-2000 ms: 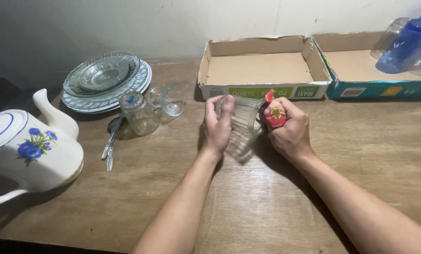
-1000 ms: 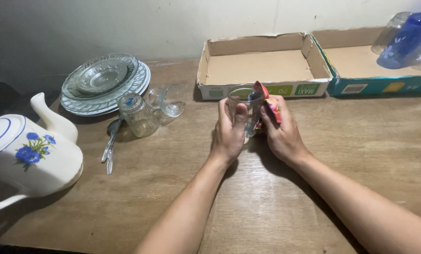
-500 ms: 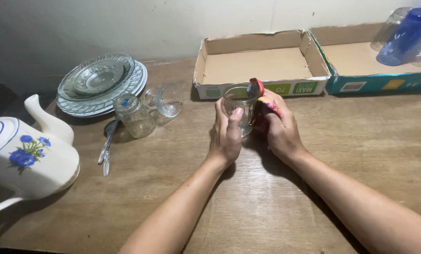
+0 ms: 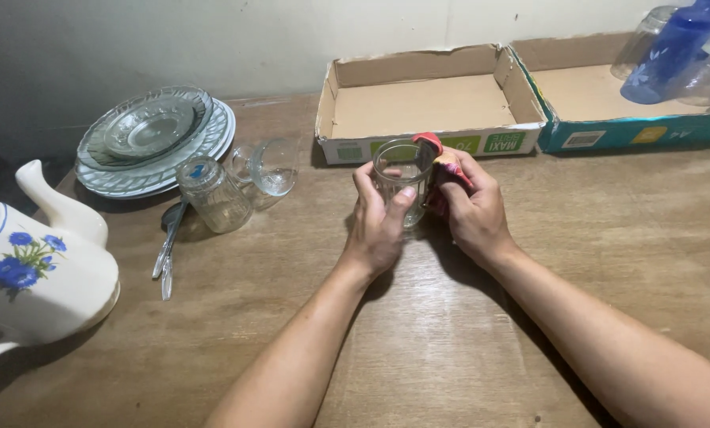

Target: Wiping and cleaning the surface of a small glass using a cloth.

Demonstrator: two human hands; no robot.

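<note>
My left hand (image 4: 377,222) wraps around a clear ribbed drinking glass (image 4: 398,181) that stands upright on the wooden table (image 4: 291,317), mouth up. My right hand (image 4: 470,210) grips a red patterned cloth (image 4: 440,162) and presses it against the glass's right side, with a fold of cloth at the rim. Both hands sit just in front of an empty cardboard tray (image 4: 426,103).
A stack of glass plates (image 4: 149,135), an upside-down glass (image 4: 210,194), a tipped glass (image 4: 269,166) and spoons (image 4: 167,246) lie to the left. A white teapot with blue flowers (image 4: 30,265) stands at the far left. A second tray (image 4: 608,95) holds blue and clear tumblers (image 4: 672,47).
The glass went from tilted on its side between my hands to upright on the table. The cloth shifted from beside the glass up to its rim and side.
</note>
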